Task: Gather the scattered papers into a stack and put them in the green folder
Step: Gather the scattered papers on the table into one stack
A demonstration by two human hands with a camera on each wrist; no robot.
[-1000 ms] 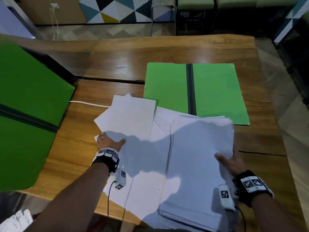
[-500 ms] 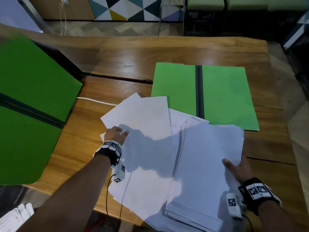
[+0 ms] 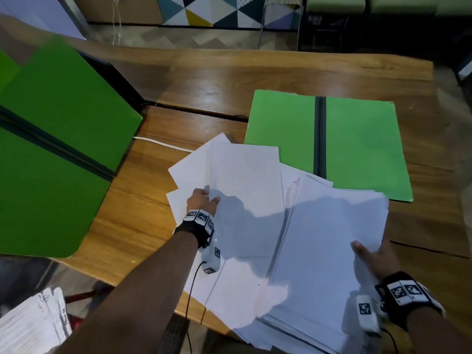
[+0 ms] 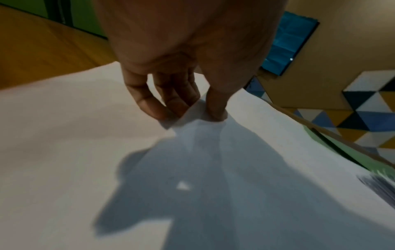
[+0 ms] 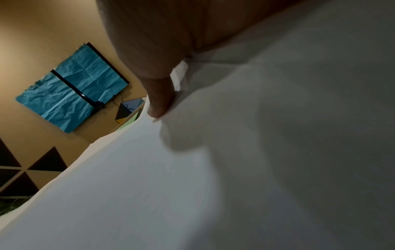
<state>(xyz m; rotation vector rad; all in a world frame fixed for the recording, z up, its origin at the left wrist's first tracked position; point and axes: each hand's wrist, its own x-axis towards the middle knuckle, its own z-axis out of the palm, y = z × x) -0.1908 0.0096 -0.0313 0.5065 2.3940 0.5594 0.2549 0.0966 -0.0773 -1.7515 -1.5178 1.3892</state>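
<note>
Spanning most of the near edge of the wooden counter (image 3: pixel 158 238), the papers are only half gathered, and several overhang that edge, so a careless sweep could tip them to the floor. The green folder (image 3: pixel 357 149) lies open and flat just beyond, its near corner already under loose sheets; dragging the pile forward could shove or crumple it. The thick stack (image 3: pixel 329 251) sits under the right hand (image 3: pixel 375 256), whose thumb lies on top while the fingers are hidden beneath, apparently gripping its edge; that edge could fan apart if lifted one-sided. The left hand (image 3: pixel 201 200) pinches a single loose sheet (image 3: pixel 245 175) between thumb and fingers, buckling it, and a hard tug may crease or tear it.
</note>
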